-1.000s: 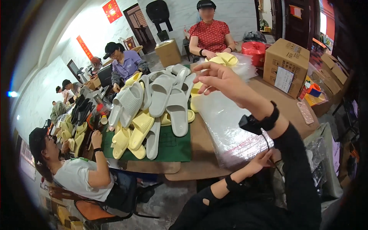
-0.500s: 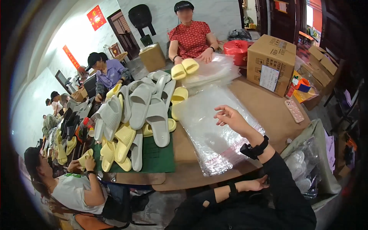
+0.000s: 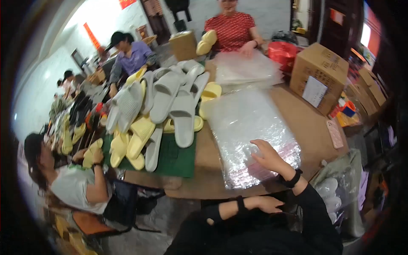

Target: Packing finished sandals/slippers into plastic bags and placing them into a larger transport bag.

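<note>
My right hand [image 3: 271, 158] is over the near part of a stack of clear plastic bags [image 3: 250, 117], its fingers apart and nothing in them. Whether its fingertips touch the top bag, I cannot tell. Below the table's near edge is my left hand [image 3: 268, 205], in front of my body, with fingers stretched toward the right and no object visible in it. Left of the bags, grey slide sandals [image 3: 163, 100] and yellow slide sandals [image 3: 140, 136] lie in a heap on a green mat [image 3: 176, 159].
Across the brown table [image 3: 282, 100], a person in red [image 3: 231, 32] holds yellow slides [image 3: 206, 41] beside another bag stack [image 3: 244, 70]. A carton [image 3: 318, 76] and a pink phone [image 3: 334, 134] are at the right. A sack [image 3: 348, 191] holds bagged slides. Co-workers sit at the left.
The view has shifted. My right hand has come down toward the near end of the bag stack. The person across has moved the yellow slides up toward the chest.
</note>
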A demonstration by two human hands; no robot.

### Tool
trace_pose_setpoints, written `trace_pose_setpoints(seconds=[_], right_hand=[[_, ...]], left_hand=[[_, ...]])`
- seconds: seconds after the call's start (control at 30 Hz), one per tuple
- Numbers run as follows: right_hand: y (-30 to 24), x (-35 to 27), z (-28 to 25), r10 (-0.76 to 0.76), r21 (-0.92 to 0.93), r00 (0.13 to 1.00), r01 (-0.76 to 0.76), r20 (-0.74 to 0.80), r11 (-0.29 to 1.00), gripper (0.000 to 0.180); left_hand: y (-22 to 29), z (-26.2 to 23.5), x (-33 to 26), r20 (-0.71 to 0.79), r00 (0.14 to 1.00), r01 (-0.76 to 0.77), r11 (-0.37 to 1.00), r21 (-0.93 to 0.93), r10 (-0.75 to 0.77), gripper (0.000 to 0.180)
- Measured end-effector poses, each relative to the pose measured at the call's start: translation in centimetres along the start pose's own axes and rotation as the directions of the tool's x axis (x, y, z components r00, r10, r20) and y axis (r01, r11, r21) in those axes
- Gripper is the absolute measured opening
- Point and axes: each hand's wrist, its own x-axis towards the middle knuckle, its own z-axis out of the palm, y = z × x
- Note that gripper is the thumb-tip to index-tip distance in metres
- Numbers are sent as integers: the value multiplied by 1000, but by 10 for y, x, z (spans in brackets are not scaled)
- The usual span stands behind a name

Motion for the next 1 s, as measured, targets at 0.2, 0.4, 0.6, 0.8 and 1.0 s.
trace_pose_setpoints(seconds=[0.2, 0.4, 0.6, 0.8, 1.0], right_hand=[[-10, -17, 11, -28, -131, 986, 50, 162, 990, 57], [15, -30, 35, 76, -414, 940, 73, 333, 907, 75], [13, -32, 42, 77, -465, 942, 89, 326, 881, 77], [8, -32, 46, 62, -476, 950, 96, 306, 874, 76], [2, -31, 46, 32, -520, 962, 119, 272, 846, 75]], left_hand=[[24, -62, -143, -549, 836, -244, 874, -421, -31, 48], [4, -107, -254, -955, -20, -227, 932, -283, -295, 44], [-42, -161, -373, -729, -660, 23, 964, -265, -185, 53], [-90, -219, -482, -467, -869, 336, 887, -315, 164, 78], [-110, -252, -566, -316, -940, 60, 847, -528, -130, 78]])
